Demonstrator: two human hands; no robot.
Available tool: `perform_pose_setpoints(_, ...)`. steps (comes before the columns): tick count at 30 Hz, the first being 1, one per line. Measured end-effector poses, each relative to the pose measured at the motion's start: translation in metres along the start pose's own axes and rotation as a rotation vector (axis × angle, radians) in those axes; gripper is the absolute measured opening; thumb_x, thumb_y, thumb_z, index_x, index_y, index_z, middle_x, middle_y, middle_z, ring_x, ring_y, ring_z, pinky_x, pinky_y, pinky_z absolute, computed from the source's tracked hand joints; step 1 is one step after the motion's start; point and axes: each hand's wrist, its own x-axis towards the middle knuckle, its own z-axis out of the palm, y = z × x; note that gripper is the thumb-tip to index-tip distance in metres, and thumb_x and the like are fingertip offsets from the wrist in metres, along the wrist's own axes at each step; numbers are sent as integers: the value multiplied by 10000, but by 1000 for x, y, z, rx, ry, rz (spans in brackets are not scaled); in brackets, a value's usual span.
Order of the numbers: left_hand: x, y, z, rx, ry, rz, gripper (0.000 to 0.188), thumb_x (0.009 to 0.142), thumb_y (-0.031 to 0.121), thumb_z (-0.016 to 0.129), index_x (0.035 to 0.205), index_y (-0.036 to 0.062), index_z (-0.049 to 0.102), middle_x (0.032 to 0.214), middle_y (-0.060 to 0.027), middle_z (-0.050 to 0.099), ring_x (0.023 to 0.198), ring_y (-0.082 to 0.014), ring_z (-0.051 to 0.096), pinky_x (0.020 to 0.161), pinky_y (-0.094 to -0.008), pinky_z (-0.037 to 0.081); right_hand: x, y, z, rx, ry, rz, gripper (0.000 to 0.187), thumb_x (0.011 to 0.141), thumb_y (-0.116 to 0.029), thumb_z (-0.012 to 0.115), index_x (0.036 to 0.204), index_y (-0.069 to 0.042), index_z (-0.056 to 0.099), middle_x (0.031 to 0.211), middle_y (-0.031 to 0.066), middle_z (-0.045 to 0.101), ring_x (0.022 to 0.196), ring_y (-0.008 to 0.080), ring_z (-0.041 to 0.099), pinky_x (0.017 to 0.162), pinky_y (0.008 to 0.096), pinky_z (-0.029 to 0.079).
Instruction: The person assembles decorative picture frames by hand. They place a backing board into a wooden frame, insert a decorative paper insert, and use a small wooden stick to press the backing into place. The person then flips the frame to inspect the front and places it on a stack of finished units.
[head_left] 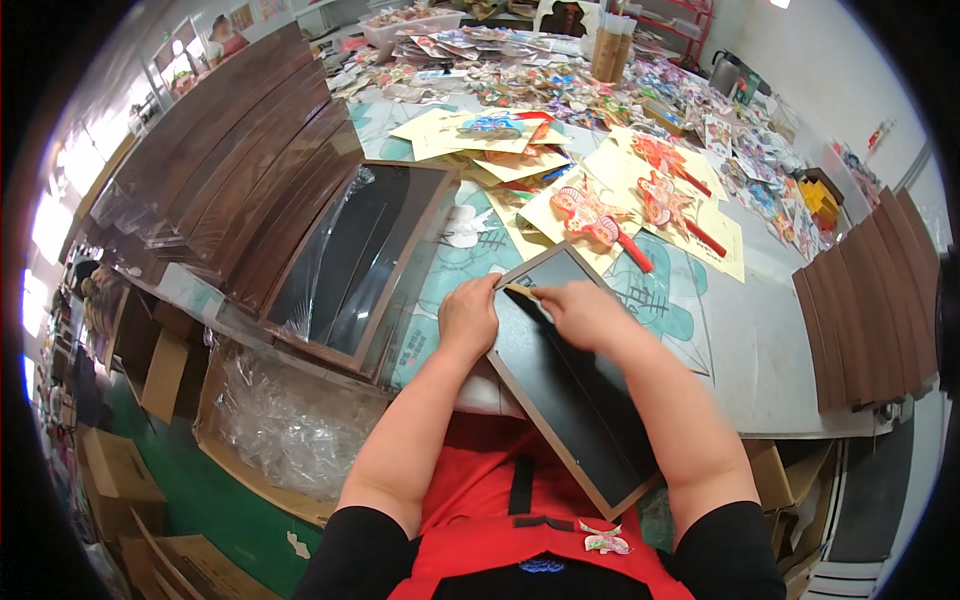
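Observation:
A brown-rimmed picture frame with a black panel (565, 385) lies slanted before me, its far end on the table and its near end over my red apron. My left hand (469, 314) grips the frame's left edge close to the far end, thumb on top. Over the panel's far part, my right hand (588, 314) is closed, fingertips pinching a small tan strip (520, 291); its exact kind is not clear. Pale markings show on the panel just beyond the strip. My right forearm covers part of the frame's right side.
Left stands a stack of brown frames (230, 150), beside a plastic-wrapped frame (350, 260). Yellow sheets (540, 225) with red butterfly-shaped pieces (590, 212) lie beyond my hands. More brown frames (870, 290) stand at the right edge. A box of clear plastic wrap (290, 420) sits below left.

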Motion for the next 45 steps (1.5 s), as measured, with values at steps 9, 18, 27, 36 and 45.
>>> perform_pose_setpoints(9,-2,8,-10,108,-72,-162,280,851,81,497,1100,95,624,915,-129,660,831,-337,629,757,-440,478,-76,-9,-12,-242,155,86,289,900,-213,519,1185,-190,567,726,149,609,681,350,614,593,457,487)
perform_pose_setpoints(18,-38,36,-28,235,-232,-113,436,837,67,479,1271,86,504,912,-163,643,869,-342,613,732,-451,486,-95,24,-2,-281,239,144,274,900,-209,520,1164,-153,564,676,150,606,605,356,612,536,460,487)
perform_pose_setpoints(27,-44,24,-22,-25,-191,-191,349,893,132,471,1229,54,524,1061,-171,638,937,-363,605,774,-443,479,-91,15,13,-359,235,264,350,883,-184,539,1232,-164,541,667,137,588,553,325,597,507,441,483)
perform_pose_setpoints(36,-42,14,-24,-91,-171,-57,346,868,79,491,1208,37,538,1018,-192,640,892,-396,607,751,-453,481,-82,19,3,-191,224,400,342,896,-184,512,1221,-101,576,794,180,655,706,360,651,641,445,522)
perform_pose_setpoints(45,-46,15,-14,-106,-100,-136,343,895,97,470,1223,37,550,970,-234,641,881,-408,610,744,-461,479,-130,25,-11,-91,300,345,299,896,-226,535,1185,-216,610,778,154,642,711,359,623,639,462,499)
